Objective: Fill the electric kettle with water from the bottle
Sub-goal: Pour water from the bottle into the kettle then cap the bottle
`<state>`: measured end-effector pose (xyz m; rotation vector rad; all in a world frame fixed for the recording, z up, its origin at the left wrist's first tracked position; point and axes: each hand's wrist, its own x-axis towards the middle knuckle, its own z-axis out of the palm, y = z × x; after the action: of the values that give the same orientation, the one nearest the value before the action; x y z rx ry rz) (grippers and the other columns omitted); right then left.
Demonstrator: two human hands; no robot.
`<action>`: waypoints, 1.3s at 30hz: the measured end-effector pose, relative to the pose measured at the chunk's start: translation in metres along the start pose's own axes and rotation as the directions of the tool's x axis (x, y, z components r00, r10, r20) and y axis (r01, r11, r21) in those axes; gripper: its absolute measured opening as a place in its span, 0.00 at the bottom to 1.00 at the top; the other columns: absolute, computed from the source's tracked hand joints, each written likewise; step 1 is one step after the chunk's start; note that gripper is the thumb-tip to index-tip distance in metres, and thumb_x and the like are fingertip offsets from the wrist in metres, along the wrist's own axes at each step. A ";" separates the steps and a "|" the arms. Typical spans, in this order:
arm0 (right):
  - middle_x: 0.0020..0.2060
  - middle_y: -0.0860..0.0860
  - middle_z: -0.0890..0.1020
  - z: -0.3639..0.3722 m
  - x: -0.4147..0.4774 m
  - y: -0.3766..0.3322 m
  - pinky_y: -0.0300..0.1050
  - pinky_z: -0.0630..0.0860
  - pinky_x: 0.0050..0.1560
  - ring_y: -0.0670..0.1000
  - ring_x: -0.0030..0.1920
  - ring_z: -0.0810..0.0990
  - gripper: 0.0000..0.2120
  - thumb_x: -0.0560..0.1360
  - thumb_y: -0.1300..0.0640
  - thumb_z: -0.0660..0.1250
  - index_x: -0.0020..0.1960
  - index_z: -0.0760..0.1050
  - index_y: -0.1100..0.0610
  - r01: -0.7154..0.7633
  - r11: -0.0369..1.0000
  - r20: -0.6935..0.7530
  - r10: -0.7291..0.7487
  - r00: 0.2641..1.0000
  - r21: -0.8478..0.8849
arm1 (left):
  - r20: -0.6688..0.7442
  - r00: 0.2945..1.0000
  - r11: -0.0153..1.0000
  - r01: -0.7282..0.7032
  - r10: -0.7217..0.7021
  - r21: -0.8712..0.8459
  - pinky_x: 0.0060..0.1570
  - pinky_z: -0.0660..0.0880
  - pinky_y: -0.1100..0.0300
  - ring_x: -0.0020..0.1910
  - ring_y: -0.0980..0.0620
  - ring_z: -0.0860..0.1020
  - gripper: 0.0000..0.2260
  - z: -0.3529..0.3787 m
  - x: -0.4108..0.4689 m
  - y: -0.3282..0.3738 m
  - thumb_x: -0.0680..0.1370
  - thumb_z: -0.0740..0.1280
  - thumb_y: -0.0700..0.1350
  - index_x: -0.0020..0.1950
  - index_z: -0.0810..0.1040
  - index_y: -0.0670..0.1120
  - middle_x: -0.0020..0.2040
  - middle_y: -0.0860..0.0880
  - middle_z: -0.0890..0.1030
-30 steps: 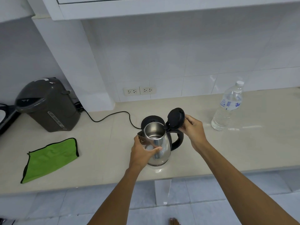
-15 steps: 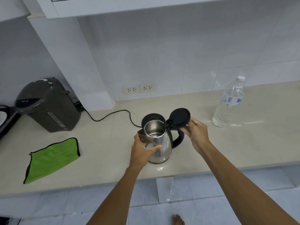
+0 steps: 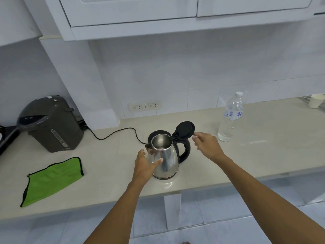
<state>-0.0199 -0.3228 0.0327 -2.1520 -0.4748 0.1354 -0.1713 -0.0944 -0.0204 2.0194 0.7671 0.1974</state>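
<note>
The kettle (image 3: 164,159) stood upright near the front edge of the worktop (image 3: 263,155), about the middle of its length, and its black lid (image 3: 185,129) was tipped right back on the hinge, mouth wide open. The left hand (image 3: 145,166) was wrapped round the steel body just under the spout, thumb across the front, gripping it. The right hand (image 3: 207,145) hovered just right of the handle, fingers spread loose and holding nothing, one fingertip close to the lid's edge; whether it touched, the view did not settle.

The bottle (image 3: 230,118) stood upright further right and back toward the wall, white cap on, well apart from the kettle and just beyond the right hand. Nothing lay between that hand and the bottle. Directly behind the kettle sat its black base (image 3: 154,133), and a cord (image 3: 114,134) ran from it leftward across the worktop toward the back left.

Over at the left end, against the wall, stood a dark grey water boiler (image 3: 51,124). In front of it, close to the front edge, a green cloth (image 3: 52,178) lay flat. Two sockets (image 3: 145,106) showed on the tiled wall behind. At the far right end, a paper cup (image 3: 316,100) stood by the back edge.
</note>
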 end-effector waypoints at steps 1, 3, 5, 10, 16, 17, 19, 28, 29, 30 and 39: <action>0.59 0.52 0.86 -0.005 -0.005 -0.001 0.47 0.78 0.60 0.54 0.58 0.84 0.15 0.83 0.53 0.63 0.65 0.80 0.54 0.031 0.988 0.008 -0.030 1.000 -0.149 | -0.015 1.000 0.999 -0.026 0.026 0.031 0.70 0.70 0.51 0.77 0.43 0.66 0.44 -0.001 -0.007 0.003 0.73 0.80 0.57 0.81 0.61 0.44 0.78 0.45 0.68; 0.62 0.52 0.84 -0.017 -0.016 -0.004 0.50 0.76 0.63 0.56 0.62 0.82 0.19 0.82 0.49 0.63 0.71 0.76 0.54 0.039 0.953 0.029 -0.032 0.999 -0.302 | -0.050 0.993 0.987 -0.096 0.103 0.129 0.74 0.66 0.47 0.79 0.45 0.62 0.46 -0.004 -0.018 0.012 0.72 0.79 0.61 0.82 0.61 0.45 0.79 0.46 0.66; 0.63 0.53 0.83 -0.029 -0.026 -0.007 0.54 0.78 0.61 0.57 0.63 0.81 0.22 0.82 0.46 0.63 0.73 0.73 0.54 0.050 0.909 0.042 -0.036 0.998 -0.413 | -0.074 0.975 0.955 -0.187 0.209 0.228 0.74 0.65 0.45 0.78 0.46 0.63 0.44 -0.007 -0.025 0.027 0.72 0.78 0.64 0.81 0.63 0.47 0.78 0.48 0.67; 0.64 0.54 0.82 -0.067 -0.035 -0.015 0.54 0.78 0.57 0.57 0.63 0.80 0.25 0.82 0.43 0.62 0.75 0.69 0.53 0.056 0.818 0.011 -0.060 0.998 -0.572 | 0.009 0.912 0.865 -0.392 0.410 0.313 0.77 0.60 0.46 0.80 0.46 0.60 0.43 0.002 -0.028 0.082 0.74 0.74 0.67 0.81 0.63 0.47 0.81 0.48 0.64; 0.65 0.53 0.81 -0.119 -0.022 -0.009 0.54 0.77 0.56 0.57 0.64 0.79 0.25 0.82 0.42 0.61 0.75 0.67 0.53 -0.013 0.785 -0.054 -0.026 0.998 -0.619 | 0.074 0.841 0.805 -0.535 0.535 0.257 0.79 0.59 0.49 0.81 0.47 0.58 0.46 0.051 -0.030 0.154 0.75 0.71 0.69 0.84 0.59 0.45 0.83 0.48 0.61; 0.65 0.54 0.81 -0.128 -0.017 -0.006 0.54 0.77 0.56 0.58 0.64 0.79 0.25 0.82 0.42 0.61 0.75 0.67 0.53 -0.023 0.780 -0.064 -0.021 0.998 -0.625 | 0.083 0.832 0.803 -0.551 0.548 0.227 0.80 0.58 0.49 0.81 0.48 0.58 0.47 0.063 -0.030 0.166 0.75 0.72 0.69 0.84 0.59 0.45 0.83 0.48 0.61; 0.65 0.54 0.81 -0.146 -0.005 0.000 0.54 0.76 0.55 0.59 0.63 0.79 0.25 0.82 0.43 0.61 0.75 0.68 0.53 -0.038 0.767 -0.085 -0.022 0.996 -0.640 | 0.092 0.811 0.792 -0.585 0.578 0.176 0.79 0.59 0.50 0.81 0.49 0.58 0.47 0.087 -0.028 0.188 0.75 0.73 0.68 0.84 0.59 0.45 0.83 0.48 0.61; 0.62 0.53 0.83 -0.216 0.095 0.045 0.55 0.77 0.54 0.58 0.62 0.80 0.24 0.81 0.44 0.62 0.73 0.69 0.54 -0.034 0.772 -0.126 -0.059 0.990 -0.635 | 0.192 0.819 0.814 -0.567 0.540 0.130 0.74 0.61 0.53 0.80 0.48 0.60 0.45 0.199 0.042 0.249 0.74 0.73 0.67 0.83 0.59 0.47 0.82 0.49 0.62; 0.62 0.53 0.82 -0.221 0.111 0.052 0.54 0.77 0.54 0.58 0.62 0.80 0.24 0.81 0.43 0.62 0.73 0.70 0.54 -0.029 0.774 -0.123 -0.063 0.990 -0.632 | 0.196 0.828 0.823 -0.553 0.525 0.132 0.74 0.61 0.53 0.79 0.48 0.61 0.45 0.212 0.053 0.254 0.74 0.74 0.67 0.82 0.60 0.47 0.81 0.49 0.63; 0.62 0.54 0.82 -0.226 0.126 0.058 0.54 0.77 0.54 0.58 0.62 0.80 0.24 0.81 0.43 0.62 0.73 0.69 0.54 -0.020 0.780 -0.119 -0.070 0.990 -0.625 | 0.197 0.838 0.833 -0.537 0.509 0.136 0.73 0.62 0.53 0.79 0.48 0.62 0.44 0.226 0.065 0.258 0.74 0.74 0.66 0.82 0.61 0.47 0.81 0.49 0.63; 0.46 0.52 0.84 -0.233 0.218 0.100 0.46 0.76 0.41 0.54 0.46 0.83 0.24 0.79 0.37 0.62 0.59 0.79 0.55 0.083 0.861 -0.106 -0.157 0.982 -0.502 | 0.196 0.924 0.940 -0.340 0.328 0.030 0.74 0.68 0.46 0.76 0.48 0.67 0.45 0.320 0.139 0.265 0.72 0.78 0.64 0.81 0.62 0.49 0.77 0.50 0.69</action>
<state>0.2713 -0.4688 0.1065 -2.6021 -0.6084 -0.2396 0.1908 -0.3403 -0.0014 2.1844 0.3086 0.1753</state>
